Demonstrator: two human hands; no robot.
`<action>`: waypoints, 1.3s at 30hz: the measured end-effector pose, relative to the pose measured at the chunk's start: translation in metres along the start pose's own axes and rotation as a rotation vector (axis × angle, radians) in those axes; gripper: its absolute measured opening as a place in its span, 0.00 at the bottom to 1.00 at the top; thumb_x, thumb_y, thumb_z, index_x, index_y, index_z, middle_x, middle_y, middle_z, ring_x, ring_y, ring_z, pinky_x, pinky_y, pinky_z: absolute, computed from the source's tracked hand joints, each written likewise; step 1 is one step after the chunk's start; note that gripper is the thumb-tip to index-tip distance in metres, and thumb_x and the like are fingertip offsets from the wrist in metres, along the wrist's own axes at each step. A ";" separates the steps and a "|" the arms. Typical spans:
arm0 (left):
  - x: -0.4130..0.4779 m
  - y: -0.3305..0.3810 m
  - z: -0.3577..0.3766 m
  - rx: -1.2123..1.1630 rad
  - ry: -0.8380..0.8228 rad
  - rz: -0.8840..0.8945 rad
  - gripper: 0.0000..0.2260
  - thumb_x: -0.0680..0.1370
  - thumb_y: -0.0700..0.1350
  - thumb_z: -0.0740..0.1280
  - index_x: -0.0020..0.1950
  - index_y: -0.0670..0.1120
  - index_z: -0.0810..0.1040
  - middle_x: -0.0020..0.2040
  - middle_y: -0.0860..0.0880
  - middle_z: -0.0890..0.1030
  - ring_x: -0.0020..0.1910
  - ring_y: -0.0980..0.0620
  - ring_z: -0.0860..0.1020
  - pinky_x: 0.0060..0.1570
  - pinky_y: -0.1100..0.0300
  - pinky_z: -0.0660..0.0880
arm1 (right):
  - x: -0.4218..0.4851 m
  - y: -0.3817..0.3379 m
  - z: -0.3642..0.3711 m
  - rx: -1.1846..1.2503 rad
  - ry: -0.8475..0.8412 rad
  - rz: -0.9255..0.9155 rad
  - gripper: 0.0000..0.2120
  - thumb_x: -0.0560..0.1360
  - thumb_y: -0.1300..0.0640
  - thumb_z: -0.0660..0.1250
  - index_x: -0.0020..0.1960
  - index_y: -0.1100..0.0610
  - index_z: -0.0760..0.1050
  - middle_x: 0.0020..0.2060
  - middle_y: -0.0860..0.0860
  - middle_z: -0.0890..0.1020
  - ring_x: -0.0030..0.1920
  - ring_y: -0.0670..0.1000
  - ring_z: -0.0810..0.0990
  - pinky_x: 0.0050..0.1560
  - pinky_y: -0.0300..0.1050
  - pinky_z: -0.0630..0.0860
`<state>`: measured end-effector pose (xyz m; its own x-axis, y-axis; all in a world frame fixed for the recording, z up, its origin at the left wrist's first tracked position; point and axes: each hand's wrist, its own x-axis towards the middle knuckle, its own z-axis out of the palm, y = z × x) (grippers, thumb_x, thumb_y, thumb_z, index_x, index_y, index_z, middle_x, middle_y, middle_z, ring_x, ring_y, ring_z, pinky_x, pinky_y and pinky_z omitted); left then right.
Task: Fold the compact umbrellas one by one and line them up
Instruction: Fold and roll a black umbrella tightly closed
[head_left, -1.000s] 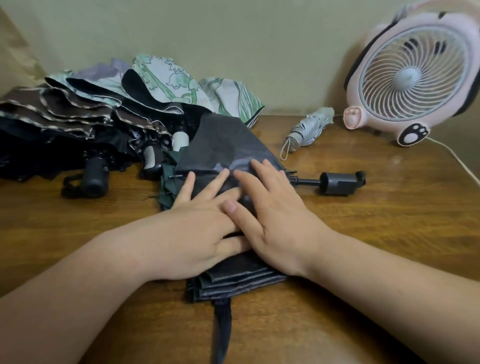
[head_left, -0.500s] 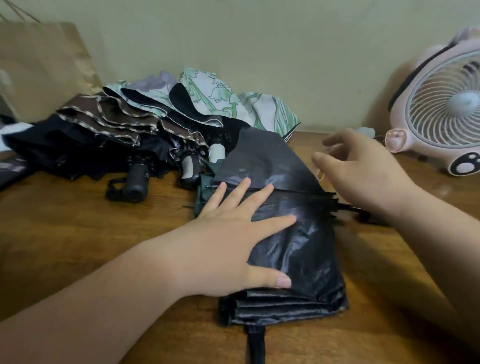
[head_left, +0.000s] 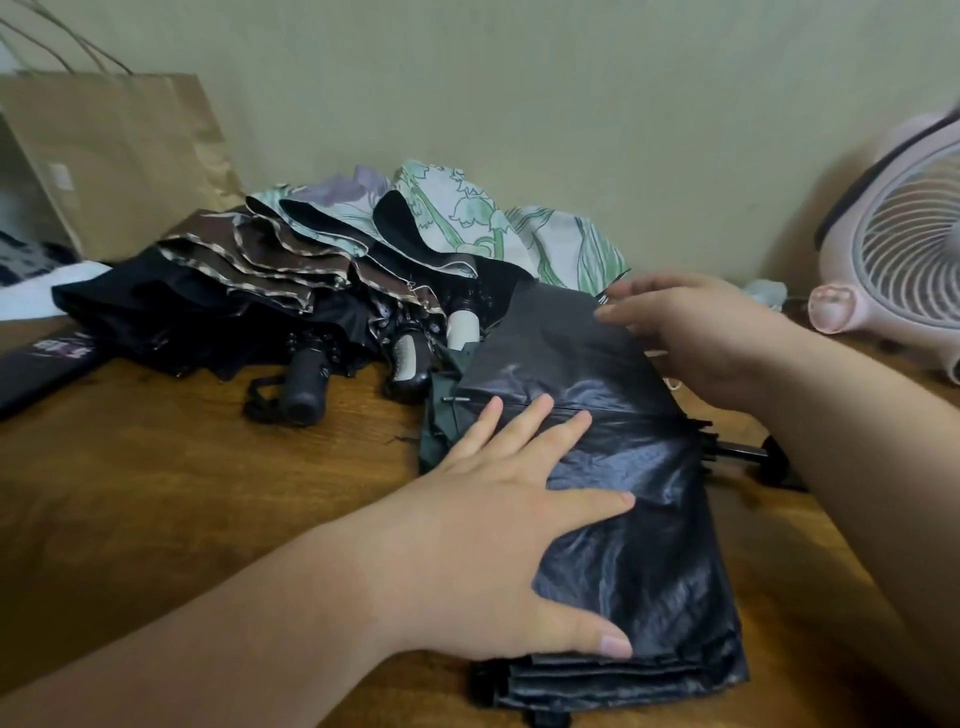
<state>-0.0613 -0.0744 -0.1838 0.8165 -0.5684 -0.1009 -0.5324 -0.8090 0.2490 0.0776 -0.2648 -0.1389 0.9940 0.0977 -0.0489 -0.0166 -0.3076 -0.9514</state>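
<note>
The black umbrella (head_left: 639, 519) lies on the wooden worktop (head_left: 156, 493) directly before the person. Its canopy is gathered into flat pleats, and its handle (head_left: 763, 460) points right, partly hidden by the right forearm. The left hand (head_left: 498, 530) lies flat on the pleats with fingers straight and spread, pressing them down. The right hand (head_left: 711, 338) is at the far end, where its fingers appear to pinch the edge of one loose panel (head_left: 550, 338) standing up off the stack.

Assessment: this umbrella is part folded. That panel has yet to be laid over, and the canopy is neither rolled nor strapped. Just behind it a heap of umbrellas (head_left: 311, 270) lies collapsed but unfolded, at least three by the handles showing. No finished row is in view, so the task is judged to be at an early stage.

A paper bag (head_left: 114, 156) stands rear left and a pink fan (head_left: 893, 270) at the right.
</note>
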 end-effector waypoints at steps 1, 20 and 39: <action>0.000 0.000 0.000 -0.003 -0.003 0.005 0.39 0.73 0.78 0.59 0.79 0.72 0.45 0.79 0.62 0.27 0.71 0.61 0.18 0.71 0.52 0.22 | 0.002 -0.004 0.003 0.049 -0.018 0.001 0.15 0.72 0.59 0.75 0.57 0.53 0.80 0.47 0.57 0.82 0.45 0.55 0.80 0.43 0.47 0.76; -0.017 0.000 -0.012 -0.057 0.053 0.154 0.24 0.79 0.64 0.66 0.75 0.63 0.69 0.77 0.62 0.66 0.74 0.62 0.59 0.71 0.73 0.53 | -0.149 0.014 0.005 -0.023 -0.028 -0.397 0.26 0.65 0.47 0.81 0.60 0.46 0.78 0.40 0.56 0.86 0.36 0.60 0.78 0.40 0.49 0.76; -0.027 -0.006 -0.039 -0.578 0.363 -0.455 0.20 0.66 0.63 0.77 0.49 0.53 0.77 0.31 0.49 0.85 0.24 0.57 0.77 0.35 0.56 0.73 | -0.156 0.065 0.011 -0.282 0.085 -0.502 0.12 0.70 0.65 0.78 0.46 0.52 0.78 0.40 0.42 0.85 0.43 0.45 0.83 0.45 0.29 0.73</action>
<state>-0.0713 -0.0487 -0.1445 0.9991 -0.0391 -0.0187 -0.0133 -0.6874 0.7262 -0.0797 -0.2897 -0.1962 0.8779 0.2236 0.4234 0.4770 -0.4846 -0.7332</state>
